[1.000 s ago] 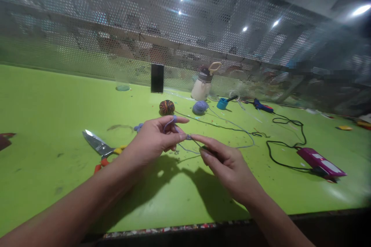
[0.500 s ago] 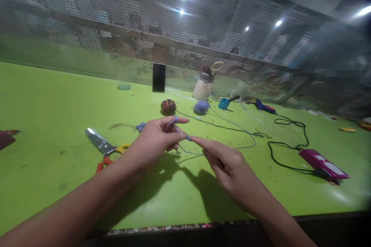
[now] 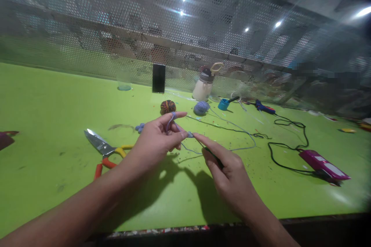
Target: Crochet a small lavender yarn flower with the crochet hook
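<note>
My left hand [image 3: 156, 136] pinches a small blue-purple crocheted piece [image 3: 190, 134] between thumb and fingers. Yarn is looped round its raised index finger. In my right hand [image 3: 230, 168] is a crochet hook [image 3: 200, 143] with a green handle, mostly covered by the fingers; its tip is at the crocheted piece. The right index fingertip touches or nearly touches that piece. From the blue-purple yarn ball [image 3: 201, 107] a strand [image 3: 244, 128] curves over the table towards my hands. Another small blue-purple piece [image 3: 140, 127] shows just beyond my left hand.
Scissors [image 3: 101, 144] with red and yellow handles lie left of my left forearm. Behind are a multicoloured yarn ball [image 3: 168, 107], a phone [image 3: 159, 78], a bottle [image 3: 203, 87] and a blue holder [image 3: 223, 104]. A glue gun [image 3: 264, 107] and a magenta power strip [image 3: 324, 164] lie right.
My right hand has tilted and shifted slightly, so the hook's shaft and green handle now show. The crocheted piece has risen a little between my fingertips.
</note>
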The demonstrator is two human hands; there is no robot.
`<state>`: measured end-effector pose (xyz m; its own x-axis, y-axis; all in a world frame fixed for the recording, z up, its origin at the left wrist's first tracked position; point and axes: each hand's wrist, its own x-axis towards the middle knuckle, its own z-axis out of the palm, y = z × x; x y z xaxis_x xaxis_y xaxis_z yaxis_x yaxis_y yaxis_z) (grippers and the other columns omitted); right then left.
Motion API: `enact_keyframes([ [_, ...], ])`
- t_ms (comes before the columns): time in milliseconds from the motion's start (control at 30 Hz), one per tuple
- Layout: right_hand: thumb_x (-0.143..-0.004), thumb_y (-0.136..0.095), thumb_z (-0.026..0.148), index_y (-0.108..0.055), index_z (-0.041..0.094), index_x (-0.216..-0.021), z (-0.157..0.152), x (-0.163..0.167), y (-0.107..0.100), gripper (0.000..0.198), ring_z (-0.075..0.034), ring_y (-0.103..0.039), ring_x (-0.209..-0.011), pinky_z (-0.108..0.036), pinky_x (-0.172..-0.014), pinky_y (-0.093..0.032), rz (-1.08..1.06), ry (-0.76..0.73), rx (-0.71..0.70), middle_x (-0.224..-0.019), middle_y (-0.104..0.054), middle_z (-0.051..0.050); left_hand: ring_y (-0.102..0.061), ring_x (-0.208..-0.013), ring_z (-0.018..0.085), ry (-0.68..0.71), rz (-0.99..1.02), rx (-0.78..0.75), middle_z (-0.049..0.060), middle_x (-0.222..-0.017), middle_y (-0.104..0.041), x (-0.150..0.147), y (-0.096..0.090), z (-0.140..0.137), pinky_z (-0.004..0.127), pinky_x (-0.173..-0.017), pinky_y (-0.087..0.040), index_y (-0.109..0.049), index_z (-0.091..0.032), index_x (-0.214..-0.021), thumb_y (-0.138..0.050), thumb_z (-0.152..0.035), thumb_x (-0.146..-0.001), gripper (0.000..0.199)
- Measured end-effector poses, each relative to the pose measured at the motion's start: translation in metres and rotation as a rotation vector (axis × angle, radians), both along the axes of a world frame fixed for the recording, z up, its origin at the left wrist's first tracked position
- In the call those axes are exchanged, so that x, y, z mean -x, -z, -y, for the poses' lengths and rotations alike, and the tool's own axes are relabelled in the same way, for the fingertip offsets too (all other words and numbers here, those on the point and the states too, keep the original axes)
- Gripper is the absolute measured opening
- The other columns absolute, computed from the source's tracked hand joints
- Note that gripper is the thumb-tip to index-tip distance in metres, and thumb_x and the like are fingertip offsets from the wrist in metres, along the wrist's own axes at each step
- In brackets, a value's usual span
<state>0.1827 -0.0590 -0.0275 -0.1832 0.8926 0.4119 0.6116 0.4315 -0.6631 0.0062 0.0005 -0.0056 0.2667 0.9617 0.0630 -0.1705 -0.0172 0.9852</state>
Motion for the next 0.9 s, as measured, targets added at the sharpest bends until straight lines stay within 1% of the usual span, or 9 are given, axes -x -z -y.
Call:
enact_keyframes([
  [100,-0.093,-0.045,0.009,-0.055,0.031,-0.136,0.0,0.003,0.002,0.049,-0.021,-0.063,-0.096,-0.035,-0.081,-0.049,-0.048,-0.014,-0.008,-0.11,-0.07,-0.006,-0.047,-0.056,0.008,0.016,0.072,0.1,-0.005,-0.066,-0.055,0.0,0.0,-0.002,0.022,-0.054,-0.039,-0.061,-0.012,-0.121,-0.077,-0.018,-0.071,0.053],
  [167,-0.094,-0.046,0.012,-0.056,0.032,-0.135,0.0,0.005,0.006,0.047,-0.023,-0.063,-0.096,-0.038,-0.082,-0.049,-0.086,0.007,-0.021,-0.1,-0.07,-0.006,-0.047,-0.055,0.008,0.024,0.115,0.158,-0.006,-0.065,-0.053,0.0,0.001,-0.002,0.022,-0.054,-0.037,-0.062,-0.012,-0.118,-0.078,-0.018,-0.07,0.051],
  [267,-0.093,-0.051,0.018,-0.061,0.033,-0.131,-0.002,0.009,0.012,0.042,-0.025,-0.061,-0.083,-0.039,-0.072,-0.05,-0.199,0.077,-0.036,-0.073,-0.064,-0.004,-0.047,-0.053,0.007,0.059,0.124,0.19,-0.008,-0.063,-0.05,-0.001,0.002,-0.002,0.022,-0.054,-0.035,-0.063,-0.013,-0.116,-0.08,-0.019,-0.069,0.051],
  [400,-0.089,-0.06,0.023,-0.069,0.031,-0.121,-0.003,0.014,0.016,0.035,-0.019,-0.049,-0.059,-0.031,-0.053,-0.042,-0.398,0.12,0.013,-0.062,-0.053,-0.001,-0.048,-0.052,0.006,0.118,0.12,0.184,-0.008,-0.063,-0.051,0.0,0.001,0.0,0.021,-0.054,-0.035,-0.062,-0.014,-0.119,-0.08,-0.018,-0.069,0.053],
  [500,-0.089,-0.062,0.026,-0.07,0.028,-0.121,-0.004,0.013,0.014,0.033,-0.013,-0.041,-0.051,-0.027,-0.047,-0.035,-0.51,0.111,0.108,-0.06,-0.049,0.002,-0.05,-0.053,0.006,0.179,0.099,0.163,-0.007,-0.068,-0.057,0.002,-0.001,0.0,0.02,-0.053,-0.035,-0.055,-0.02,-0.13,-0.081,-0.018,-0.07,0.065],
  [600,-0.09,-0.063,0.027,-0.069,0.027,-0.121,-0.003,0.009,0.012,0.032,-0.01,-0.04,-0.05,-0.025,-0.046,-0.033,-0.617,0.073,0.184,-0.062,-0.05,0.003,-0.051,-0.054,0.006,0.188,0.09,0.137,-0.005,-0.073,-0.062,0.004,-0.004,0.0,0.02,-0.053,-0.037,-0.048,-0.023,-0.138,-0.079,-0.016,-0.073,0.073],
  [733,-0.089,-0.066,0.027,-0.069,0.029,-0.118,-0.004,0.002,0.015,0.029,-0.009,-0.04,-0.051,-0.022,-0.044,-0.031,-0.782,-0.032,0.281,-0.065,-0.051,0.003,-0.052,-0.054,0.008,0.197,0.094,0.091,-0.003,-0.072,-0.064,0.007,-0.006,0.001,0.02,-0.05,-0.038,-0.041,-0.023,-0.143,-0.081,-0.017,-0.07,0.083],
  [800,-0.089,-0.067,0.026,-0.07,0.03,-0.116,-0.005,-0.001,0.016,0.028,-0.009,-0.041,-0.052,-0.021,-0.043,-0.031,-0.84,-0.076,0.307,-0.065,-0.052,0.003,-0.054,-0.056,0.009,0.217,0.109,0.085,-0.001,-0.077,-0.067,0.008,-0.007,0.002,0.021,-0.052,-0.04,-0.04,-0.024,-0.144,-0.081,-0.017,-0.07,0.085],
  [900,-0.088,-0.067,0.025,-0.072,0.03,-0.113,-0.007,-0.003,0.016,0.026,-0.009,-0.041,-0.053,-0.021,-0.043,-0.029,-0.877,-0.115,0.327,-0.065,-0.052,0.002,-0.054,-0.057,0.009,0.228,0.131,0.105,0.003,-0.085,-0.07,0.008,-0.008,0.004,0.022,-0.052,-0.04,-0.038,-0.024,-0.145,-0.074,-0.012,-0.074,0.08],
])
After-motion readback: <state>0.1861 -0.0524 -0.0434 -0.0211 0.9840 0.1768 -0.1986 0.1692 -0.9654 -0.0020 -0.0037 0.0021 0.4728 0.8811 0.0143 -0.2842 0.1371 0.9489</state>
